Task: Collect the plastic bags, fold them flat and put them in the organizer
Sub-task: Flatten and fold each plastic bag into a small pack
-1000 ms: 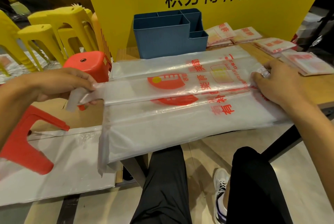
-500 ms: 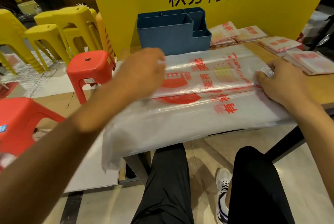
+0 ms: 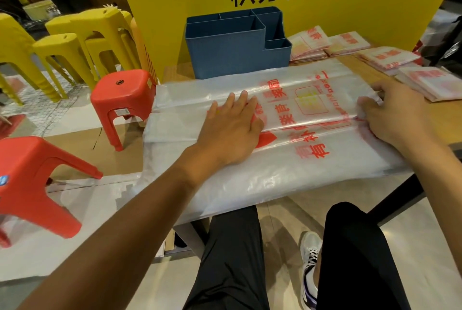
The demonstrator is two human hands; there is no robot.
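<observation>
Wooden counter (image 3: 447,124) is carrying the work, standing in front of a yellow board (image 3: 375,22) printed with black characters. Lying across it is a clear plastic bag (image 3: 250,179) with red print, its long edges folded inward into a band and its near part hanging over the counter's front edge. The left hand (image 3: 231,129) is pressing flat on the folded band with straight, spread fingers, its grip released. The right hand (image 3: 397,117) is resting on the bag's right end with its fingers curled down onto the plastic; whether that grip is pinching the film cannot be told. Just behind the bag, a blue organizer (image 3: 237,52) with several compartments is standing upright. Folded bags (image 3: 390,57) are lying in small stacks to its right. Red stools (image 3: 125,99) and yellow stools (image 3: 75,42) are standing on the floor to the left.
</observation>
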